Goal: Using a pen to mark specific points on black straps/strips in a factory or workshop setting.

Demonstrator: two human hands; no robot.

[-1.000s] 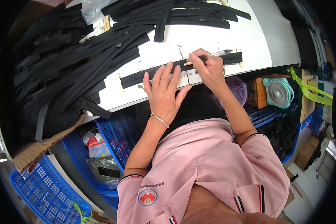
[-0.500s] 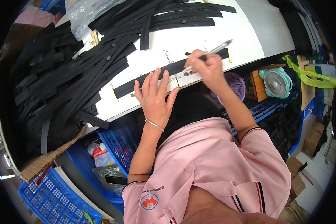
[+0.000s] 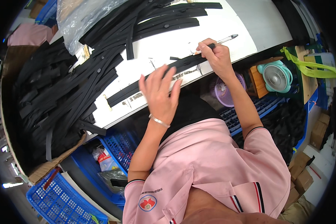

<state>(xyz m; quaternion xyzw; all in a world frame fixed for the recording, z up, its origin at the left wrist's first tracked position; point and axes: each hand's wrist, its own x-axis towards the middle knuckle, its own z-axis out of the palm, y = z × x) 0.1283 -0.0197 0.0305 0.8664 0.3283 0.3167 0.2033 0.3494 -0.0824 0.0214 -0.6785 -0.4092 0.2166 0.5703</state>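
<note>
A long black fabric strip lies along the near edge of the white tabletop, which bears dark pen marks and small ruled lines. In my right hand is a clear-barrelled pen, pinched between thumb and fingers over the strip's right part; the fingers partly hide its writing end. My left hand is over the middle of the strip with its fingers spread and slightly smeared by motion. It holds nothing, and whether it touches the strip I cannot tell.
Many black strips are heaped at the left, running into a cardboard box. Clear plastic film lies at the far left. Below the table are blue baskets, a purple basket and a teal fan.
My right hand has moved right along the strip with the pen. The left hand's fingers have shifted and spread, coming away from their flat rest on the strip. The view has shifted slightly.
</note>
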